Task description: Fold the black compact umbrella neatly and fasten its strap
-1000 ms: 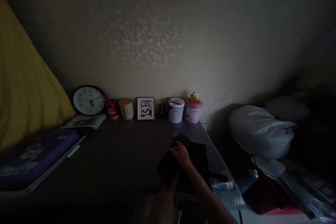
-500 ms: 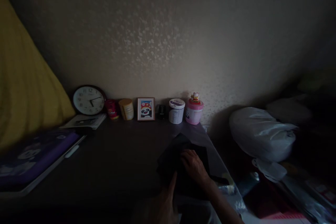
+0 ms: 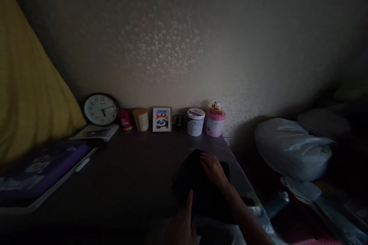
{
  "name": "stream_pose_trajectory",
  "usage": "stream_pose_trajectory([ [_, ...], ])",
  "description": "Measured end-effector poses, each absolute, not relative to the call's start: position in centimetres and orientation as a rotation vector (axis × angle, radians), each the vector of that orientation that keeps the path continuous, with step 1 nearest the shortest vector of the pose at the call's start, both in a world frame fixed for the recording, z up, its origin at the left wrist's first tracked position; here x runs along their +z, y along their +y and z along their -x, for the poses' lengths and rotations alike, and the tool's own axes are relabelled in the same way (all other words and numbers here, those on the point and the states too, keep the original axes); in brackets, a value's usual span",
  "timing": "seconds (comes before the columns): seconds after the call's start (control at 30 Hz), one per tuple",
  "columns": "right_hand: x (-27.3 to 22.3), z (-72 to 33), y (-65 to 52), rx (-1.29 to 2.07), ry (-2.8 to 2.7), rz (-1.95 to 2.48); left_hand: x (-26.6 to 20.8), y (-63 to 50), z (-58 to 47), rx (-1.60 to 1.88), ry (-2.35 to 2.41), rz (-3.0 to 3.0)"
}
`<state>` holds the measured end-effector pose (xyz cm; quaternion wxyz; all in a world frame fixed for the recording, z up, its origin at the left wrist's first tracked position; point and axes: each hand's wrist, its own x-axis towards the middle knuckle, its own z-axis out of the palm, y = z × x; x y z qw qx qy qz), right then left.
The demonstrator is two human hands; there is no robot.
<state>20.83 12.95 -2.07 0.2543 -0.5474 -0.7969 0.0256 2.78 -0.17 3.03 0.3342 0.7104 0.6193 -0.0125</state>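
A dark folded cloth or flat black item (image 3: 198,183) lies on the dark tabletop (image 3: 129,176) near its right edge. My right hand (image 3: 214,170) rests flat on top of it, fingers spread toward the wall. My left hand (image 3: 181,226) is at the bottom of the view, thumb raised, touching the near edge of the same black item. The light is dim, and the item's details are hard to make out.
Along the wall stand a round clock (image 3: 101,109), a red can (image 3: 125,118), a yellow jar (image 3: 140,119), a panda picture frame (image 3: 162,119), a white tub (image 3: 196,121) and a pink tub (image 3: 215,122). A purple pad (image 3: 40,168) lies left, a white bag (image 3: 290,147) right.
My right hand has slid across the black item, from its left part toward its far right part. The left hand stays at the near edge. The view shifted slightly.
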Motion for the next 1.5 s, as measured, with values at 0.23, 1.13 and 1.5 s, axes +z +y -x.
stream_pose_trajectory([
  [0.23, -2.4, -20.1, 15.0, 0.139, -2.319, 1.517, 1.7, -0.1, -3.1, -0.002, 1.654, -1.856],
  [1.13, 0.4, -26.6, 8.5, 0.269, -1.422, 2.062, 3.1, -0.6, -3.0, -0.024, 1.685, -1.861],
  [1.5, -1.7, -24.2, 3.4, 0.413, -1.434, 2.116, 2.9, -0.8, -2.7, 0.029, 1.654, -1.881],
])
